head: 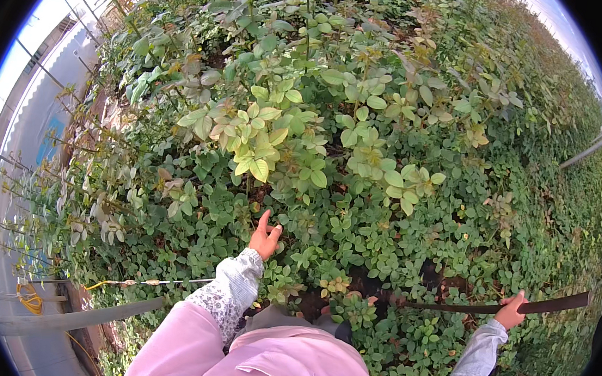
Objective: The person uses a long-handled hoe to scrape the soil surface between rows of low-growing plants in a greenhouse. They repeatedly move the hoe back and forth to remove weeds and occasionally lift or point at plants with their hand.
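My left hand [266,236] reaches forward into the leaves of a rose bush [255,150]. Its index finger points out and the thumb stands apart; I see nothing held in it. Pale yellow-green rose leaves [258,167] rise just beyond its fingertips. Off to the right, my right hand [510,312] is closed around a long dark bar [554,303], with the thumb on top. The bar runs sideways over low foliage, one end thick at the right and the other thinning among the leaves. Its exact kind cannot be told.
Dense rose foliage [382,231] surrounds me. At left are a grey pipe [84,315], a thin cable [153,282], a coiled yellow cord [30,299] and plastic sheeting [86,46]. A slanted metal post [590,149] stands at far right.
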A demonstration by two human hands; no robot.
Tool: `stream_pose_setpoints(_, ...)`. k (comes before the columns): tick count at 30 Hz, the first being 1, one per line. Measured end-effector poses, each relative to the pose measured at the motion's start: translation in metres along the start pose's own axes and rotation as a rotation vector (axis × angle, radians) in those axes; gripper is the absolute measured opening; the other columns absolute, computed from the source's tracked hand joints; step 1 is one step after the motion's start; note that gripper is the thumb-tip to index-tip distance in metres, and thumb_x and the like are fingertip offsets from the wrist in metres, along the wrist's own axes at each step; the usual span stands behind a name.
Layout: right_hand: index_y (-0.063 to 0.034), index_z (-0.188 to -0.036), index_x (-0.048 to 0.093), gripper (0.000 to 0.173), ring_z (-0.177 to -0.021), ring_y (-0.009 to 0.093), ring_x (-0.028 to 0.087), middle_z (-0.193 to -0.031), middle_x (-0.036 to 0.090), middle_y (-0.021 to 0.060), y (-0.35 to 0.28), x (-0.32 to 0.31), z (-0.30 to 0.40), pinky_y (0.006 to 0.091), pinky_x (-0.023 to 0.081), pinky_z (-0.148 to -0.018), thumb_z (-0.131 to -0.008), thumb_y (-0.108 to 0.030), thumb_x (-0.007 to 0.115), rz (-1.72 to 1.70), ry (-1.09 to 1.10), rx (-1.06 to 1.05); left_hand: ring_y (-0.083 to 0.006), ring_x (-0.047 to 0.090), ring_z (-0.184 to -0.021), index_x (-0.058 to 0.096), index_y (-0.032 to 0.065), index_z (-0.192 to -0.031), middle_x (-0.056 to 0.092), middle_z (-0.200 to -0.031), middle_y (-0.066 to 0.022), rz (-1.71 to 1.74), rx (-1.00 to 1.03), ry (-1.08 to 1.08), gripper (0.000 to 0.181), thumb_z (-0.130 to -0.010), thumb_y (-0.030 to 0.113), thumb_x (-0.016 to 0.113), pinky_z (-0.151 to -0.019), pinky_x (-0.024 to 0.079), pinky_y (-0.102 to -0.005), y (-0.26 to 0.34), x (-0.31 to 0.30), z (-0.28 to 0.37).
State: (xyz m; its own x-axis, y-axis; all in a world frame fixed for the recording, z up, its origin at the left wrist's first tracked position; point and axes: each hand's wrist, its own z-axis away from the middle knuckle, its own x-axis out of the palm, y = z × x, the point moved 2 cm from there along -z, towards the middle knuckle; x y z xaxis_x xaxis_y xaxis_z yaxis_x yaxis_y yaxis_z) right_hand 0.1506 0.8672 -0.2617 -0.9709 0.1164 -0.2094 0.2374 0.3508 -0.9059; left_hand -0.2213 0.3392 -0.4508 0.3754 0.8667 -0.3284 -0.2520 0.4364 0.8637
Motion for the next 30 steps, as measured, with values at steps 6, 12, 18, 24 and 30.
stream_pose_setpoints(6, -0.0034, -0.071, 0.050, 0.030, -0.049, 0.012, 0.047, -0.054, 0.046, 0.0023, 0.005, 0.000, -0.009, 0.0280, 0.041, -0.051, -0.092, -0.022, 0.058, 0.027, -0.022, -0.022, -0.0166, 0.060, -0.055, 0.020, 0.0058, -0.143, 0.062, -0.097, -0.0140, 0.073, 0.047, 0.087, 0.073, -0.084, 0.021, 0.061, -0.046, 0.047, -0.0288, 0.094, 0.000, -0.061)
stream_pose_setpoints(12, -0.0025, -0.075, 0.051, 0.028, -0.050, 0.012, 0.047, -0.055, 0.045, 0.0025, 0.004, -0.004, -0.003, 0.0270, 0.040, -0.051, -0.092, -0.023, 0.059, -0.037, -0.018, -0.002, -0.0186, 0.056, -0.049, 0.027, 0.0036, -0.137, 0.063, -0.086, -0.0134, -0.169, 0.114, 0.020, 0.069, -0.079, 0.010, 0.063, -0.046, 0.048, -0.0302, 0.137, 0.000, -0.091)
stream_pose_setpoints(18, -0.0032, -0.074, 0.048, 0.028, -0.050, 0.012, 0.045, -0.056, 0.045, 0.0023, -0.003, -0.012, 0.012, 0.0271, 0.040, -0.051, -0.093, -0.021, 0.058, -0.053, -0.011, -0.006, -0.0199, 0.056, -0.046, 0.004, 0.0239, -0.149, 0.063, -0.076, -0.0130, -0.214, 0.086, 0.172, 0.089, -0.079, 0.004, 0.055, -0.042, 0.047, -0.0329, 0.124, -0.039, -0.093)
stream_pose_setpoints(24, -0.0040, -0.074, 0.046, 0.027, -0.051, 0.011, 0.043, -0.058, 0.045, 0.0027, -0.008, -0.021, 0.030, 0.0266, 0.041, -0.049, -0.094, -0.020, 0.056, -0.040, 0.009, 0.001, -0.0194, 0.056, -0.045, 0.004, 0.0255, -0.149, 0.063, -0.074, -0.0129, -0.223, -0.033, 0.209, 0.085, -0.082, 0.008, 0.054, -0.042, 0.047, -0.0337, 0.098, -0.069, -0.083)
stream_pose_setpoints(30, -0.0046, -0.075, 0.046, 0.027, -0.049, 0.012, 0.045, -0.055, 0.047, 0.0032, -0.016, -0.031, 0.061, 0.0280, 0.042, -0.052, -0.094, -0.022, 0.055, -0.015, 0.002, 0.013, -0.0226, 0.059, -0.052, 0.006, 0.0245, -0.149, 0.064, -0.072, -0.0125, -0.165, -0.026, 0.193, 0.085, -0.083, 0.008, 0.057, -0.053, 0.051, -0.0370, 0.075, -0.081, -0.081)
